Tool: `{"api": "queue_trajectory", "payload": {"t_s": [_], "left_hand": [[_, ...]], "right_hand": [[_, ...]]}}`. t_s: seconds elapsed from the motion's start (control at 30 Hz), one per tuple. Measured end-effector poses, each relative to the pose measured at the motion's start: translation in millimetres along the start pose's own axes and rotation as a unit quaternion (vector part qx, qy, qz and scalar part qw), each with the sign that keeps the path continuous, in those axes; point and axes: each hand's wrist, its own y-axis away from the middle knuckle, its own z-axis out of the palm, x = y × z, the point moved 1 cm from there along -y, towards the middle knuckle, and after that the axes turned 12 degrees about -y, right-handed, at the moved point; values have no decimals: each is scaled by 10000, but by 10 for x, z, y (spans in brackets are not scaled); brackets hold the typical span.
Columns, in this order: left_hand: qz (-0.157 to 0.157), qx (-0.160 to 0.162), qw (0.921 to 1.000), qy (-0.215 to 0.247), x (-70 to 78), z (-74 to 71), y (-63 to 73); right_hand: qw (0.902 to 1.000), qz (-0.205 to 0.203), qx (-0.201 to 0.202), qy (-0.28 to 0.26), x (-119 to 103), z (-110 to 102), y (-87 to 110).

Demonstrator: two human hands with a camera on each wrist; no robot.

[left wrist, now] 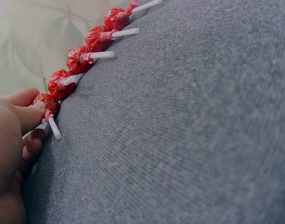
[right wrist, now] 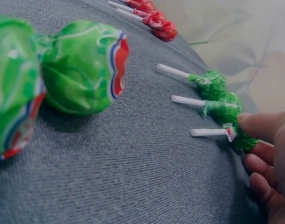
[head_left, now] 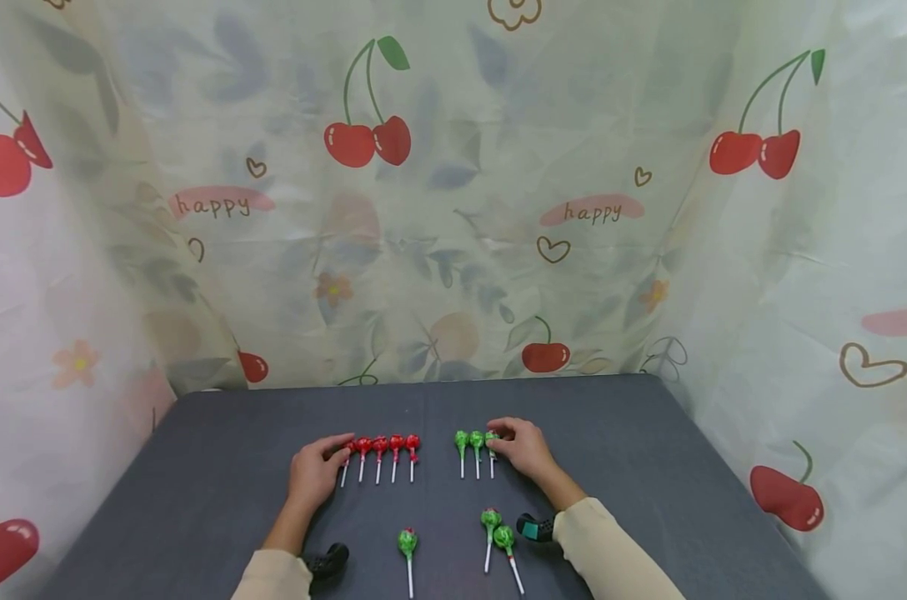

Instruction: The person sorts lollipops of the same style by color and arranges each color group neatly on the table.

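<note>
Two times read "happy" (head_left: 221, 205) on the curtain (head_left: 453, 83). Counted five red lollipops (head_left: 380, 446) and six green lollipops (head_left: 504, 537), round and shiny with white sticks (head_left: 411, 579), on the gray table (head_left: 442, 508). Pinched the end red one (left wrist: 50, 102) with the left hand (head_left: 313, 472) and, well apart, the end green one (right wrist: 246, 142) with the right hand (head_left: 527, 452).

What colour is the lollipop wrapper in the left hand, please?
The wrapper is red, clearest in left wrist view.
</note>
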Motion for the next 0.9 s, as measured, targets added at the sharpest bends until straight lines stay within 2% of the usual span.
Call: {"api": "queue_trajectory", "payload": {"t_s": [0.53, 0.9], "left_hand": [[-31, 58, 10000, -39, 8, 8, 4], [49, 69, 10000, -17, 6, 4, -2]], "right_hand": [[9996, 205, -196, 24, 7, -12, 6], [9995, 166, -267, -17, -6, -17, 11]]}}
